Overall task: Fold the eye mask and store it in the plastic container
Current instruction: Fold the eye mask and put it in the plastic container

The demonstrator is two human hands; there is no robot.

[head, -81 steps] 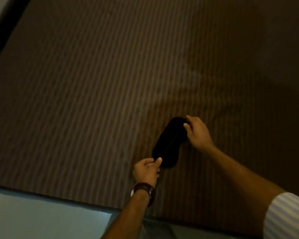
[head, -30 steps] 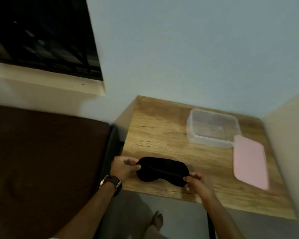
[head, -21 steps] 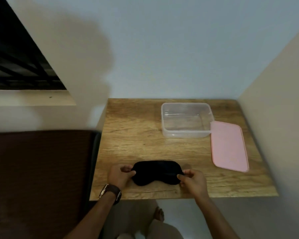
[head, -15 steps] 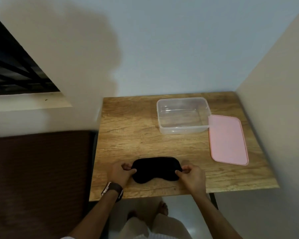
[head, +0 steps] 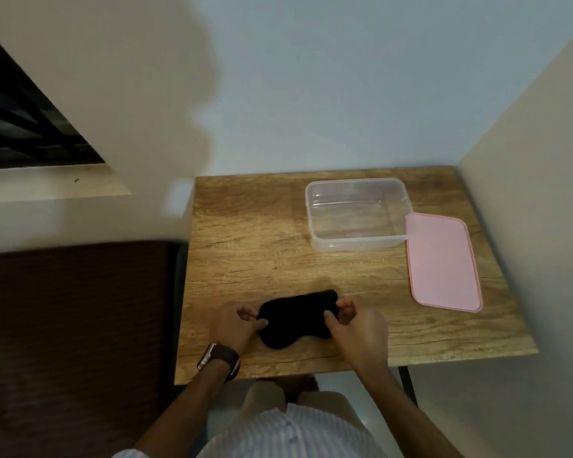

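A black eye mask (head: 296, 317) lies flat near the front edge of a small wooden table (head: 245, 252). My left hand (head: 234, 325), with a dark watch on the wrist, pinches the mask's left end. My right hand (head: 358, 328) pinches its right end. A clear plastic container (head: 356, 241) stands open and empty at the back of the table. Its pink lid (head: 442, 262) lies flat just to the right of it.
Walls close the table in at the back and on the right. A dark brown bed surface (head: 76, 342) lies to the left of the table. A dark window (head: 20, 127) sits at upper left. My legs show below the table's front edge.
I carried the mask from the dark bed surface to the table. It now rests flat there, with both hands still on its ends. The view has settled over the table.
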